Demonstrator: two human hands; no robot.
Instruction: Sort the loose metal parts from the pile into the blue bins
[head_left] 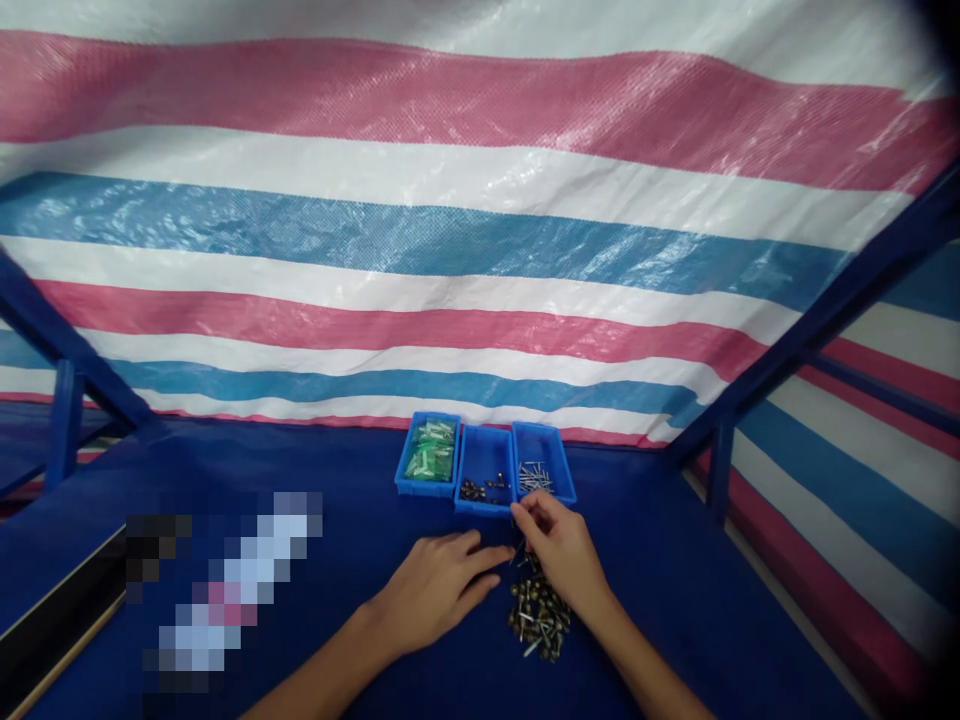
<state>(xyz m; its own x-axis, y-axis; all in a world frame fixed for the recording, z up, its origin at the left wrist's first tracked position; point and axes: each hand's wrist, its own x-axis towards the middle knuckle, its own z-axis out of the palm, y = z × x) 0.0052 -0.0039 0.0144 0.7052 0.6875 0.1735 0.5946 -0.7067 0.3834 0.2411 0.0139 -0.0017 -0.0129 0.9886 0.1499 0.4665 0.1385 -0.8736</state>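
Observation:
My left hand [442,590] rests low over the blue table, its thumb and forefinger spread apart and the forefinger reaching to the edge of a mixed pile of small metal parts [541,615]. Brassy pieces and thin silvery screws or nails lie in that pile. Above its far end is my right hand [561,545], fingers curled in a pinch; whatever is between the fingertips is too small to make out. Just beyond stand a blue bin of silvery screws or nails [535,478] and a middle blue bin with small brassy parts [474,490].
The left blue bin [426,488] holds green-and-white packets [432,450]. A long black strip with a pale edge [67,590] lies at the left, near a blurred-out patch [247,580]. Blue frame bars [757,380] flank the table; a striped tarp [450,240] hangs behind.

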